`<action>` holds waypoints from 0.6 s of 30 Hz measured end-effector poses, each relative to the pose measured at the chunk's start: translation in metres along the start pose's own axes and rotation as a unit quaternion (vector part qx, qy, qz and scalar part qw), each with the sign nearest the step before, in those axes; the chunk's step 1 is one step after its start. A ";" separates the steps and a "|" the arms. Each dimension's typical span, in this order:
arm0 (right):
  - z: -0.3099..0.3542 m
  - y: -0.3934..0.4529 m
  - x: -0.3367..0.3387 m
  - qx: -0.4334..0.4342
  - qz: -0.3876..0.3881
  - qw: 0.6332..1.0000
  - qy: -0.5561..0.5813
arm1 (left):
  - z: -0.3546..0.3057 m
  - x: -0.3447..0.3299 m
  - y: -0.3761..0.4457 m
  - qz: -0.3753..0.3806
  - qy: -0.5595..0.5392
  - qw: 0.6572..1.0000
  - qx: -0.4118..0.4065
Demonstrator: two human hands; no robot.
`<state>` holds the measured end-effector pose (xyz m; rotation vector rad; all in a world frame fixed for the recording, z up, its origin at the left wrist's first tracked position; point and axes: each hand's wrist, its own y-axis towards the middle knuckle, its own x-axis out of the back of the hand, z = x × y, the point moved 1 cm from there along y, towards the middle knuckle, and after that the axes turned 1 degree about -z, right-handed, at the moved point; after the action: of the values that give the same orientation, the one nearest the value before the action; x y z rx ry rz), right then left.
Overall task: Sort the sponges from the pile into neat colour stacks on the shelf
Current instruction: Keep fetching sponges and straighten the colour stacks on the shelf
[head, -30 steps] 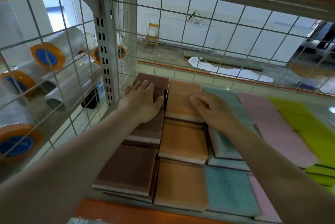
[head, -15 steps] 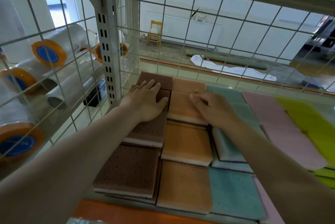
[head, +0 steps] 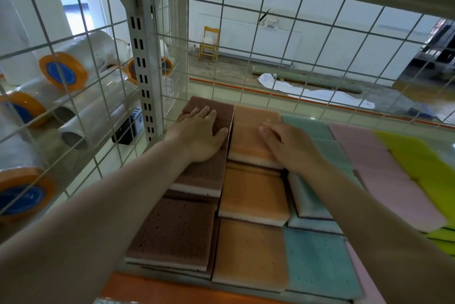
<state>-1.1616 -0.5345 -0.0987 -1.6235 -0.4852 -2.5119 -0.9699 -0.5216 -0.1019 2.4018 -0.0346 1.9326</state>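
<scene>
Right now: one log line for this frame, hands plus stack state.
left hand: flat on brown sponges | right hand: on orange sponges | columns: brown, orange, teal, pink, yellow-green | phase: squaring rear stacks

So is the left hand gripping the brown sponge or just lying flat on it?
Lying flat. The left hand rests palm-down with straight fingers on the brown sponge; nothing curls round an edge.

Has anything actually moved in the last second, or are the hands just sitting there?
Hardly anything moved. The left hand still rests flat on the brown sponges, and the right hand stays on the orange sponges beside them. Nothing was picked up or let go. The small shift in the picture looks like the head camera moving; the colour rows lie as before.
</scene>
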 end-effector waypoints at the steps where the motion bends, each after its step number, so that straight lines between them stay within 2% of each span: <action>1: 0.001 0.000 0.000 0.001 0.001 1.000 -0.003 | 0.000 0.000 -0.001 0.001 0.003 1.000 -0.007; 9: 0.003 -0.006 0.005 0.008 -0.011 1.000 -0.008 | -0.002 0.003 -0.002 -0.001 -0.016 1.000 -0.001; 14: -0.005 -0.019 0.013 -0.001 -0.012 1.000 0.000 | -0.011 0.007 -0.011 -0.042 -0.025 0.999 0.003; 18: -0.010 -0.034 0.020 -0.001 -0.015 1.000 0.002 | -0.025 0.012 -0.031 -0.075 -0.041 0.996 -0.023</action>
<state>-1.1878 -0.5040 -0.0916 -1.6232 -0.5089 -2.5373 -0.9900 -0.4890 -0.0858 2.3788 0.0941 1.7492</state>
